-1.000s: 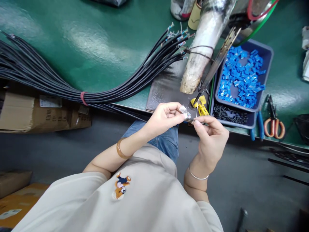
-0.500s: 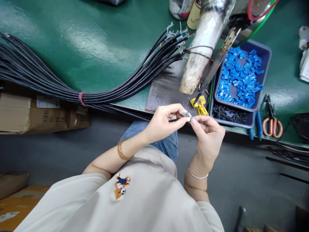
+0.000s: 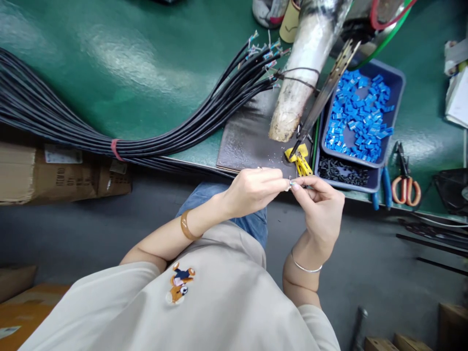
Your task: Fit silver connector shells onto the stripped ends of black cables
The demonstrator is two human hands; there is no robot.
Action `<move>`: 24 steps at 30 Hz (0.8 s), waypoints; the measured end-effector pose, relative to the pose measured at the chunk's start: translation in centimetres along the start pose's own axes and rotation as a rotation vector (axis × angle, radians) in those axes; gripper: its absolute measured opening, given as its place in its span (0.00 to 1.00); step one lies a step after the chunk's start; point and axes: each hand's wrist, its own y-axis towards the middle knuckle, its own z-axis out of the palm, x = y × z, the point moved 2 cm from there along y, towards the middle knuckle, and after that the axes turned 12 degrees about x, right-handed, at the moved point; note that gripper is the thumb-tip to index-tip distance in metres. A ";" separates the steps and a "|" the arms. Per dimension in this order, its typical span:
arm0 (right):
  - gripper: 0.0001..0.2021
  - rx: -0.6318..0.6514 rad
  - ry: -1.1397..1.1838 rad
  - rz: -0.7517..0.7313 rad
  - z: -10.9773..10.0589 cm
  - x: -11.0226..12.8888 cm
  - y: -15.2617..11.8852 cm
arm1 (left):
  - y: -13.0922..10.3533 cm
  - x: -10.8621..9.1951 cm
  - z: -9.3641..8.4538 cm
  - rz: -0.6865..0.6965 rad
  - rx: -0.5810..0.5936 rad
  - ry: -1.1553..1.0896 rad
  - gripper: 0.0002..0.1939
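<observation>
Head view: left hand (image 3: pixel 252 192) and right hand (image 3: pixel 322 209) meet right of frame centre, each grip pinching a tiny wire end (image 3: pixel 291 184). Both hands hide most of it; we judge it could slip or splay if either pinch loosens.

the glossy green worktop (image 3: pixel 175 63) carries a bundle of black cables (image 3: pixel 161 149), a dark board (image 3: pixel 243 139), plastic trays (image 3: pixel 397 113) and, near its edge, an orange-handled tool (image 3: pixel 403 181)

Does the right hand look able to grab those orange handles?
Probably yes: nothing covers the orange handles, though a tray's edge and blue handles lie between. The right hand seems busy pinching something tiny.
</observation>
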 end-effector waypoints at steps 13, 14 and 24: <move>0.09 -0.261 -0.613 -0.653 2.9 0.9 -0.4 | -0.1 0.1 -0.9 -0.717 0.043 -1.360 0.13; 0.10 -0.268 -0.642 -0.673 2.9 0.8 -0.4 | 0.0 0.2 -1.0 -0.740 0.079 -1.418 0.14; 0.03 -0.318 -0.171 -0.353 1.3 1.4 -0.8 | 0.8 1.1 -1.5 -0.814 0.276 -1.529 0.14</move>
